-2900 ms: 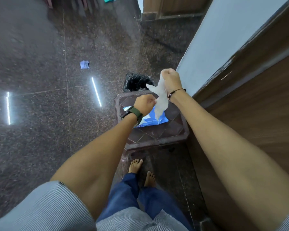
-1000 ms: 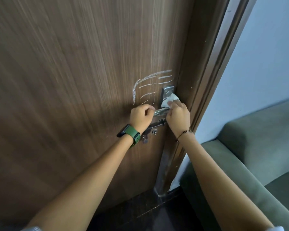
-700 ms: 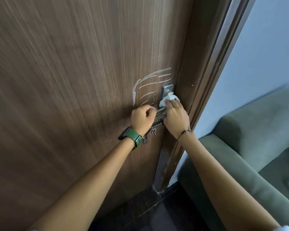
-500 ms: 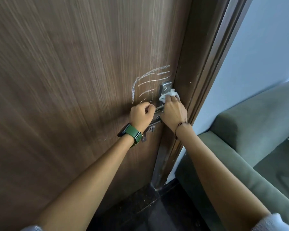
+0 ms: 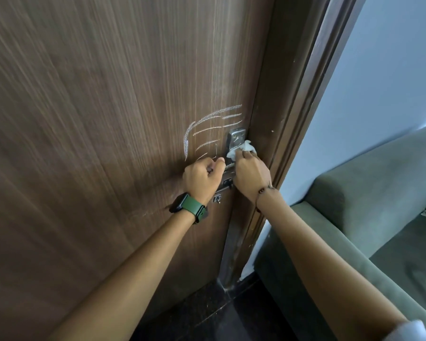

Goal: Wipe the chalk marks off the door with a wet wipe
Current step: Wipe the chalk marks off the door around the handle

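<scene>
A dark brown wooden door (image 5: pixel 108 119) fills the left of the view. White chalk marks (image 5: pixel 207 129), a curved stroke and several short lines, sit on it just left of the metal handle plate (image 5: pixel 236 139). My left hand (image 5: pixel 202 179), with a green watch on the wrist, is closed around the metal door handle (image 5: pixel 229 166). My right hand (image 5: pixel 252 175) holds a crumpled white wet wipe (image 5: pixel 241 150) pressed against the lower part of the handle plate. A small latch (image 5: pixel 225 185) shows between my hands.
The door frame (image 5: pixel 293 119) runs up at the right of the door, with a pale blue wall (image 5: pixel 379 82) beyond it. A green sofa (image 5: pixel 367 205) stands close at the right. Dark floor (image 5: pixel 207 313) lies below the door.
I turned from the stool with the wipe pack to the door. Over the last second both hands stayed at the handle, with the wipe shifting slightly on the handle plate.
</scene>
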### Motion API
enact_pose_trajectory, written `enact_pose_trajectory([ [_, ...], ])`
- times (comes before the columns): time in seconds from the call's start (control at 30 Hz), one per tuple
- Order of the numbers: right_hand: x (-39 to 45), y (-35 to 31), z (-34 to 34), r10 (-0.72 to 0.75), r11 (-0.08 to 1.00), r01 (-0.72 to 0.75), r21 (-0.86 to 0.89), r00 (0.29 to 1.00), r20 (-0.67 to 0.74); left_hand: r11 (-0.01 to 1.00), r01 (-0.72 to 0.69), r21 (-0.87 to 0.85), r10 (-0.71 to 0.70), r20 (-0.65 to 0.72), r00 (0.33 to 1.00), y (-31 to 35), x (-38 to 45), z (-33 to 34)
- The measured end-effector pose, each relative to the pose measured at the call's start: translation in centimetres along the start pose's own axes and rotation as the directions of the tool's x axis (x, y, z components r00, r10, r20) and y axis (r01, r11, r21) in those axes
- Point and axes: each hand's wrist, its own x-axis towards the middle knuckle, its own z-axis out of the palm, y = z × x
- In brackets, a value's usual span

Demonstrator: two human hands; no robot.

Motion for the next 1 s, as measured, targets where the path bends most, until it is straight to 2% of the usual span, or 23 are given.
enact_pose_trajectory([
  [0.17, -1.2, -0.2, 0.1, -0.04, 0.994, 0.041, -0.097, 0.999, 0.003, 1.0, -0.008, 0.012, 0.008, -0.027, 1.0, -0.2, 0.1, 0.3],
  [0.27, -0.2, -0.3, -0.4, -0.007, 0.998, 0.007, -0.055, 1.0, 0.008, 0.999, 0.025, 0.033, -0.024, -0.02, 1.0, 0.0, 0.0, 0.3],
  [0.4, -0.9, -0.5, 0.0, -0.032, 0.994, 0.03, -0.107, 0.999, -0.016, 0.998, 0.003, 0.057, -0.003, -0.006, 1.0, 0.0, 0.2, 0.0],
  [0.5, -0.4, -0.4, -0.3, 0.001, 0.998, -0.001, -0.06, 1.0, -0.003, 0.998, 0.027, 0.054, -0.027, -0.002, 1.0, 0.3, 0.2, 0.1],
  [0.63, -1.0, -1.1, 0.4, -0.051, 0.985, 0.048, -0.166, 0.999, -0.017, 0.998, 0.04, 0.043, -0.04, -0.009, 0.999, 0.3, 0.3, 0.0],
  [0.77, -0.9, -1.0, 0.3, 0.019, 1.0, -0.02, -0.019, 1.0, -0.013, 0.998, 0.045, 0.041, -0.045, 0.005, 0.999, 0.3, 0.1, -0.2],
  [0.9, 0.1, 0.0, -0.8, 0.121, 0.957, -0.109, 0.268, 0.992, -0.028, 0.999, 0.033, 0.034, -0.031, -0.032, 0.999, 0.3, 0.2, -0.1],
  [0.97, 1.2, 1.1, -1.3, 0.234, 0.837, -0.213, 0.504, 0.972, 0.022, 0.999, 0.042, 0.031, -0.041, -0.029, 0.999, 0.5, 0.0, 0.0],
  [1.0, 1.0, 1.5, -1.2, 0.286, 0.711, -0.249, 0.658, 0.957, 0.052, 0.998, 0.045, 0.032, -0.044, -0.026, 0.999, 0.5, 0.0, 0.0],
])
